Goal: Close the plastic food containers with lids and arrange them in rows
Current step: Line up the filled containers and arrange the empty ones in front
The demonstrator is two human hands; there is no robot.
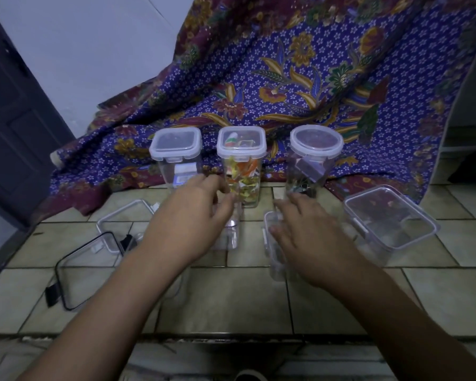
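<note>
1. Head view, the back row: we see three tall clear containers standing upright in a line against the patterned cloth (327,78), all lidded: a square one on the left (176,155), a middle one holding coloured wrappers (241,166), and a round-lidded one on the right (315,158). We judge that row finished.

2. Head view, our hands: our left hand (188,218) reaches forward with fingers loosely curled, over a small clear container (230,233) just in front of the middle jar. We cannot tell whether it grips anything. Our right hand (311,237) lies spread, palm down, on top of another clear container (275,251); the fingers look extended rather than clasped, and whether a lid sits beneath the palm is hidden.

3. Head view, the rest of the tiled counter (231,298): a large rectangular lidded box (390,221) sits at the right, its long axis running from near right towards far left. At the left an open clear container (121,224) lies beside a loose black-rimmed lid (85,270), whose long axis slants from near left to far right.

4. The step in hand, as we judge it, is closing the containers of the second row. The next move calls for squaring a lid over its rim, pressing evenly, snapping the clips, then lining the box up under the back row.
</note>
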